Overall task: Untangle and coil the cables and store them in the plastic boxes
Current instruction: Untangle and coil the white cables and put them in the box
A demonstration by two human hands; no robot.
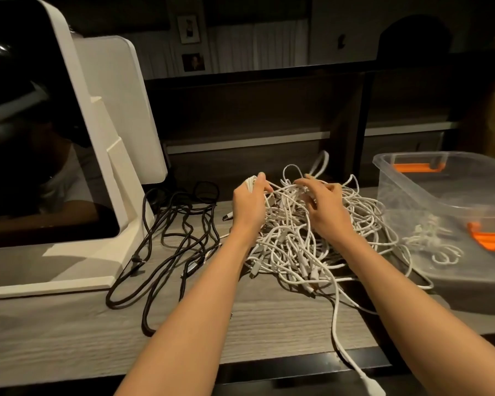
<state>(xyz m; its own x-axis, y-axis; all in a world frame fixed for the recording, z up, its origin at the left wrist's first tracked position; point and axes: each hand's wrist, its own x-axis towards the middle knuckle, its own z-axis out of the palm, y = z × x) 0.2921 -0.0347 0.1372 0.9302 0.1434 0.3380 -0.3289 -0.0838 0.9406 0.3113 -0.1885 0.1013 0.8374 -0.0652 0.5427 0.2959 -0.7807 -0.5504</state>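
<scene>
on the grey wood-grain desk [269, 318], centre, a tangled pile of white cables [297, 241]. left hand [247, 208] grips a bunch of strands at its far-left edge; right hand [325, 208], fingers spread & bent, rests on top. clear plastic box [452, 195] at right w/ some white cable inside; black cables [172, 241] at left.

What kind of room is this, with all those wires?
Probably a shop or office counter. A white touchscreen terminal stands on the wooden counter, beside tangled white cables and black cables. Shelving runs behind, and a clear plastic box waits nearby.
</scene>
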